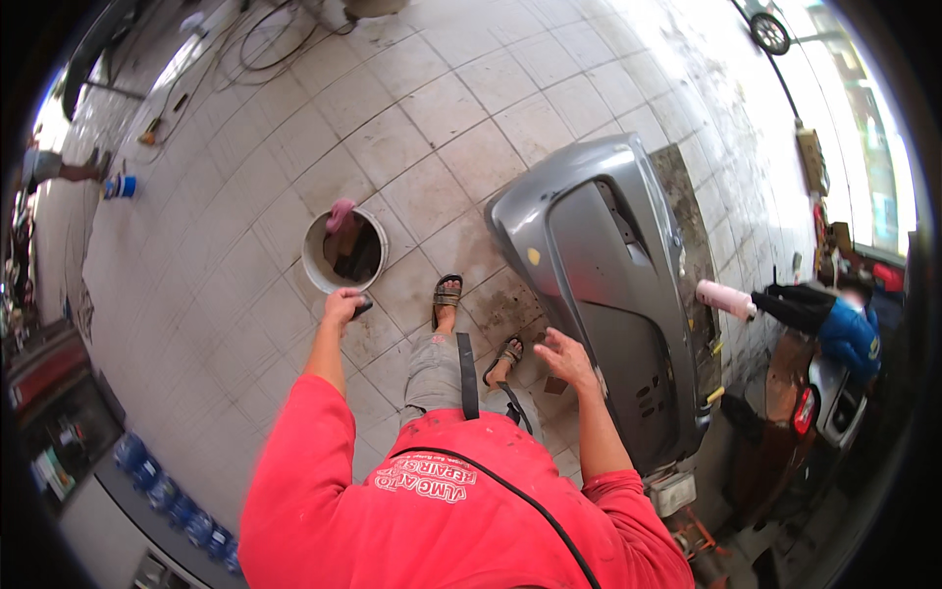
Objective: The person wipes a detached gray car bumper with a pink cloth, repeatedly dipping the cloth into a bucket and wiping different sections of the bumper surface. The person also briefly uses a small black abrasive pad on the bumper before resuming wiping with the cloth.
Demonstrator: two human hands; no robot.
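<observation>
My left hand [341,306] is closed on a small dark block [363,305], most of it hidden by my fingers, just by the near rim of a white bucket [312,257]. Inside the bucket are dark pieces, and a pink cloth [340,215] hangs over its far rim. To the right stands a large grey car tailgate [579,257] with a small yellowish patch [534,256] on its surface. My right hand [569,359], its fingers apart, holds nothing beside the tailgate's left edge; whether it touches the panel I cannot tell.
Beyond the tailgate are a pink cylindrical container [726,298] and a person in blue [852,339]. Hoses [265,49] lie across the tiled floor [442,108] at the far left. A blue pail [120,187] stands beside another person's leg [78,172]. Blue water jugs [162,489] line the near left.
</observation>
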